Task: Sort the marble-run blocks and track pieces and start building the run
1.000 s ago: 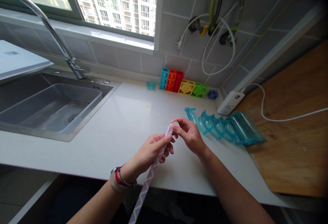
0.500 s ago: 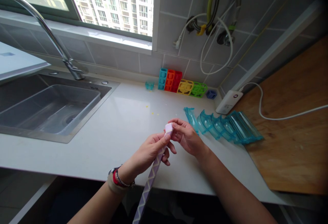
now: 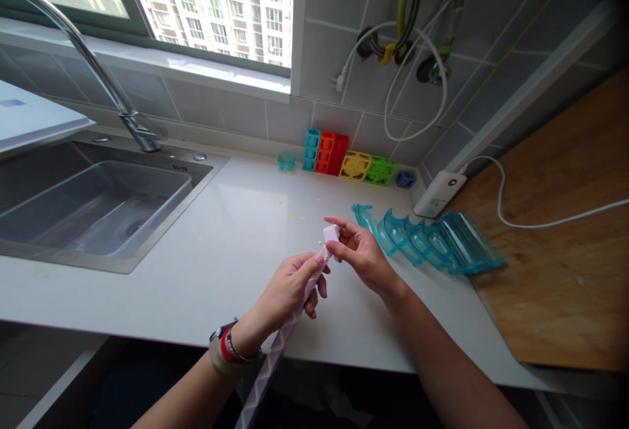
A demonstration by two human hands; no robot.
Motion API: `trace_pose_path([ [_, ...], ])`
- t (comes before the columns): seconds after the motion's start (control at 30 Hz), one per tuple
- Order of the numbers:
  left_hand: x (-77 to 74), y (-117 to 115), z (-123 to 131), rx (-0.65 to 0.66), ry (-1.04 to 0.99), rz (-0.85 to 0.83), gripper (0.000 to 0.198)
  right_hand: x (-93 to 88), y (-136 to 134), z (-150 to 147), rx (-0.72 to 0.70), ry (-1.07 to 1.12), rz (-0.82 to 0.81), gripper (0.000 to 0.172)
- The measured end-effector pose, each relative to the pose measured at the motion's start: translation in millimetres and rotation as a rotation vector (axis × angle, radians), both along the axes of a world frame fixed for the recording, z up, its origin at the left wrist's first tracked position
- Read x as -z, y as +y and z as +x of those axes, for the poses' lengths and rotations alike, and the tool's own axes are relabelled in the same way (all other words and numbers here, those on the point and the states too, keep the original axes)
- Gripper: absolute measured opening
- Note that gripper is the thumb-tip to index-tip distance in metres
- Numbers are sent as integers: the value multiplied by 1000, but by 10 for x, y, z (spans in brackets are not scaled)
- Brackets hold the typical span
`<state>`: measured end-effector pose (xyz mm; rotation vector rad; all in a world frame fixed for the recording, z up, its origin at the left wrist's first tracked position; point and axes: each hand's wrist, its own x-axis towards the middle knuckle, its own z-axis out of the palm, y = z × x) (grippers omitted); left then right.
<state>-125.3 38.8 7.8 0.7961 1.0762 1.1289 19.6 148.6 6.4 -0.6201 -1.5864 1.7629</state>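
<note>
A slim lilac strip [image 3: 280,347] with cream zigzags is held aslant over the front edge of the tabletop [image 3: 221,239], clasped by the left hand's [image 3: 289,285] closed grip, its blocky tip pinched by the right hand's [image 3: 366,255].

The long, narrow, segmented strip [image 3: 268,371] is lilac with a cream zigzag along its length; its end segment [image 3: 331,233] shows a plain pale lilac face. The curved, translucent plastic pieces [image 3: 425,245] are uniformly teal, and the row of plastic blocks [image 3: 354,166] runs light blue, orange, red, yellow, green, dark blue from left to right. The smooth countertop [image 3: 221,219] is white, the flat wooden board [image 3: 555,272] grained brown, the rectangular wall tiles [image 3: 240,111] grey with pale joint lines.
</note>
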Motion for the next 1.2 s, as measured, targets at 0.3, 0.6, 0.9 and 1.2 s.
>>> trace_pose_path([
  [0.3,-37,-21,-27,64,-39,-17,42,-102,66,178,-167,-15,335,68],
  [0.6,-92,-39,-86,94,-43,16,38,-52,90,157,-95,-45,151,62],
  [0.9,-96,-38,-89,68,-87,-49,37,-69,66,150,-70,-44,144,61],
  [1.2,-12,-19,-56,-23,147,60,42,24,-17,31,55,-171,106,38],
])
